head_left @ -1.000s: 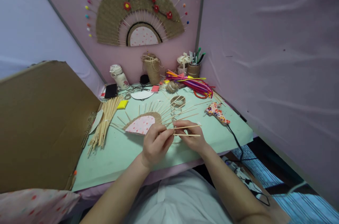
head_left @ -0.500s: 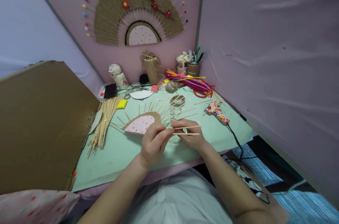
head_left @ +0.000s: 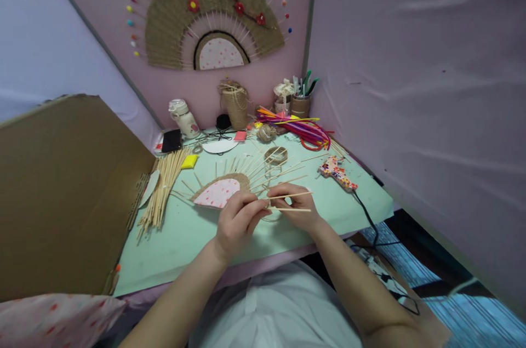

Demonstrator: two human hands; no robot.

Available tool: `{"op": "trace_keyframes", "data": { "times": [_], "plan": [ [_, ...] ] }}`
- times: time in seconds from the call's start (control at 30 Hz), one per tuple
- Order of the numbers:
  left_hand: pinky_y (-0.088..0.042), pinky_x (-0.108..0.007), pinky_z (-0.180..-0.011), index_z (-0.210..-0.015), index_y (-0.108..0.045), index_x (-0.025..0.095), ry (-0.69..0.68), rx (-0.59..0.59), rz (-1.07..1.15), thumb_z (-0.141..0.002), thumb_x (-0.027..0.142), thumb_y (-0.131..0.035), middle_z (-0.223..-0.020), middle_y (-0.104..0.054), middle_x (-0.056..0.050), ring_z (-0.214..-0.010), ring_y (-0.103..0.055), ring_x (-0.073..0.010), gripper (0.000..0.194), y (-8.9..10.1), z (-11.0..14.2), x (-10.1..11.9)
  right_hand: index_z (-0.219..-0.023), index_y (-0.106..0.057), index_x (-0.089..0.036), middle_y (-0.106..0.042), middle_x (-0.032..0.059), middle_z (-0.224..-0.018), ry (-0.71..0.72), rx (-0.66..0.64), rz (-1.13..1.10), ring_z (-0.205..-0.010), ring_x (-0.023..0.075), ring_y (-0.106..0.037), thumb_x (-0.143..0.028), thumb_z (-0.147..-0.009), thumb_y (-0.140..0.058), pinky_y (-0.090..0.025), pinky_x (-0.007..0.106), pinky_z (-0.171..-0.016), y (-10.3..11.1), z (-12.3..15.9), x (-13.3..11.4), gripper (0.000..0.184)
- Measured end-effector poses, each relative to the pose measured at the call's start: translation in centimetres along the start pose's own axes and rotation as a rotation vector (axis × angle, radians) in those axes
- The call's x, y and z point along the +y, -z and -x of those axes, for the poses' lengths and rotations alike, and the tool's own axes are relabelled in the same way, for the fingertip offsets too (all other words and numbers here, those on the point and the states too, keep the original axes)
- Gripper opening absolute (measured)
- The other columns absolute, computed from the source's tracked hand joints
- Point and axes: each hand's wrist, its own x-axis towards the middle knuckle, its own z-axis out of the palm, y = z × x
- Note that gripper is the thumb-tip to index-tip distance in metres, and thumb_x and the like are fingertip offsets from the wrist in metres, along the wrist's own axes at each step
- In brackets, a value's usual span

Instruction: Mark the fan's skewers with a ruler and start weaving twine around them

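A half-round fan base [head_left: 219, 193], covered in white cloth with pink dots and edged with twine, lies on the table with thin wooden sticks [head_left: 290, 194] fanning out from it. My left hand [head_left: 240, 219] is closed at the base's right end, thumb and fingers pinching the lowest sticks. Facing it, my right hand [head_left: 298, 208] has its fingers curled around the same sticks, whose two ends poke out to the right above its palm. Loose twine loops near both hands, up to a twine coil [head_left: 275, 156]. My fingertips hide where twine and sticks meet.
A bundle of wooden sticks [head_left: 162, 189] lies left, beside a cardboard sheet [head_left: 69, 189]. On the right is a flower-patterned glue gun [head_left: 337, 174] with a cord. Pipe cleaners [head_left: 302, 131], a bottle [head_left: 184, 119] and a twine-wrapped cup [head_left: 236, 107] stand or lie behind. A finished fan [head_left: 164, 30] hangs above.
The two stick ends by my right hand have spread slightly farther apart. Both hands stay at the same place, with small shifts of the fingers.
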Motion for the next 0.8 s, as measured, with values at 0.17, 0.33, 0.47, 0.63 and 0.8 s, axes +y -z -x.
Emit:
{"op": "trace_keyframes", "data": {
  "times": [0.17,0.33,0.47,0.63,0.8],
  "plan": [
    [-0.051,-0.026,-0.068,-0.107,-0.062,0.02,0.006,-0.007,-0.023,-0.082,0.008,-0.061,-0.085,-0.059,-0.003,-0.078,-0.058,-0.0133,0.028,-0.3,0.6,-0.1,-0.089,-0.068,-0.021,-0.071,0.0039,-0.077,-0.012,0.002,-0.014,-0.064,0.0139,-0.064,-0.027,-0.087,-0.06,-0.051,0.025,-0.057,0.0,0.1,0.0,0.01],
    [-0.05,-0.025,-0.067,-0.104,-0.062,0.021,0.017,-0.001,-0.077,-0.081,0.008,-0.06,-0.084,-0.057,-0.002,-0.075,-0.056,-0.0129,0.026,-0.9,0.7,-0.1,-0.088,-0.068,-0.021,-0.071,0.0042,-0.076,-0.02,-0.007,-0.004,-0.065,0.0146,-0.064,-0.031,-0.087,-0.059,-0.051,0.026,-0.058,0.0,0.2,0.1,0.013],
    [-0.049,-0.026,-0.069,-0.101,-0.06,0.02,0.021,0.004,-0.1,-0.08,0.007,-0.06,-0.084,-0.057,-0.002,-0.076,-0.056,-0.0131,0.025,-1.1,0.5,0.1,-0.088,-0.068,-0.021,-0.07,0.0034,-0.074,-0.038,0.0,-0.004,-0.062,0.0138,-0.063,-0.031,-0.087,-0.06,-0.05,0.025,-0.055,0.0,0.2,-0.1,0.013],
    [-0.05,-0.028,-0.07,-0.1,-0.059,0.019,0.035,-0.018,-0.111,-0.08,0.011,-0.062,-0.085,-0.059,-0.004,-0.078,-0.058,-0.0151,0.022,-0.8,0.2,0.1,-0.087,-0.068,-0.02,-0.071,0.0037,-0.075,-0.046,0.01,-0.045,-0.062,0.0133,-0.063,-0.029,-0.086,-0.061,-0.05,0.024,-0.054,-0.1,0.2,-0.1,0.011],
    [-0.048,-0.035,-0.076,-0.111,-0.055,0.02,-0.051,-0.091,-0.183,-0.077,0.036,-0.072,-0.092,-0.065,-0.008,-0.084,-0.061,-0.0203,0.042,-0.1,0.5,-0.5,-0.09,-0.068,-0.02,-0.07,0.0034,-0.075,-0.106,0.016,-0.081,-0.058,0.0124,-0.061,-0.032,-0.086,-0.06,-0.049,0.023,-0.051,-0.3,0.6,0.3,0.015]
  ]
}}
